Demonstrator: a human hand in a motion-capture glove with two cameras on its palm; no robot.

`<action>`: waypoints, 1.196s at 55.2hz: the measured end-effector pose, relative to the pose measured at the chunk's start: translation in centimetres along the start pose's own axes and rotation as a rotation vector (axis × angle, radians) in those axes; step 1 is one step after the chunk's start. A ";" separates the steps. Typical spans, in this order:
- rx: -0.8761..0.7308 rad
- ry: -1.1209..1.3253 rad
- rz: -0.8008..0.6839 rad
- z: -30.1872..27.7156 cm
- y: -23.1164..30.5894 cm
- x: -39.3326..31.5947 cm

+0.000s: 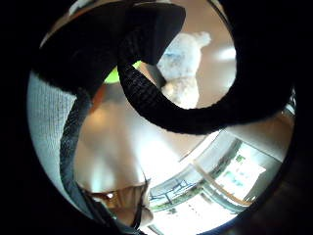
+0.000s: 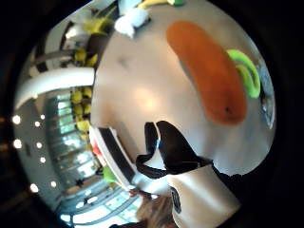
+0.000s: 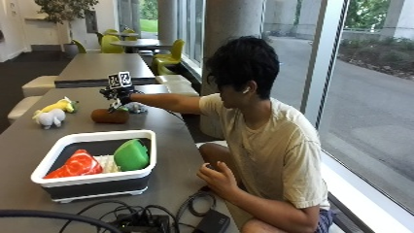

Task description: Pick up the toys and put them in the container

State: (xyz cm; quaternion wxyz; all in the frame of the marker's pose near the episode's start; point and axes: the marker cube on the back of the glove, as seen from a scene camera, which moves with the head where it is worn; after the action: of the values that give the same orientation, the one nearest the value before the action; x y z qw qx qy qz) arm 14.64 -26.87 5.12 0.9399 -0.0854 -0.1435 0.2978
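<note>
Outside view: gloved right hand (image 3: pixel 118 98) reaches left of centre, above brown toy (image 3: pixel 109 115) on table (image 3: pixel 165 145).
Fingers: cannot tell.
Container: white-rimmed tub (image 3: pixel 95 165), lower left, well apart.
Advice: descend squarely, close around the toy's middle before lifting.

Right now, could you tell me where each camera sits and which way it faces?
Outside view: near the table's end, facing the seated person whose gloved right hand reaches over the brown toy; the container lies nearer.
Thumb-side palm view: looks down at the brown toy on the table; glove strap shows.
Little-finger-side palm view: faces a white plush toy; black straps cross it.
The first two share the brown toy.
</note>
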 end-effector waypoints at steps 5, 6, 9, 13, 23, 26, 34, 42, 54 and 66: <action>-0.039 -0.002 0.009 1.3 -1.8 -0.5; -0.053 -0.006 -0.005 1.7 -2.1 -0.7; -0.093 -0.010 -0.030 2.5 -3.0 -1.1; -0.117 0.021 -0.006 3.7 -4.0 -1.0; -0.208 -0.024 0.140 5.8 -4.7 -0.9; -0.183 -0.029 0.171 5.7 -4.9 -1.0; -0.072 -0.003 0.294 5.6 -5.5 -1.1; 0.063 0.006 0.228 6.1 -5.6 -1.4; 0.198 0.034 -0.072 5.2 -2.3 -3.5; 0.339 0.043 -0.322 -1.0 4.4 -9.0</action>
State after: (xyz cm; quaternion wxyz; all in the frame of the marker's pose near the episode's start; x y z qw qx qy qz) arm 5.55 -28.65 1.07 0.9790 0.0913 -0.0833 0.1619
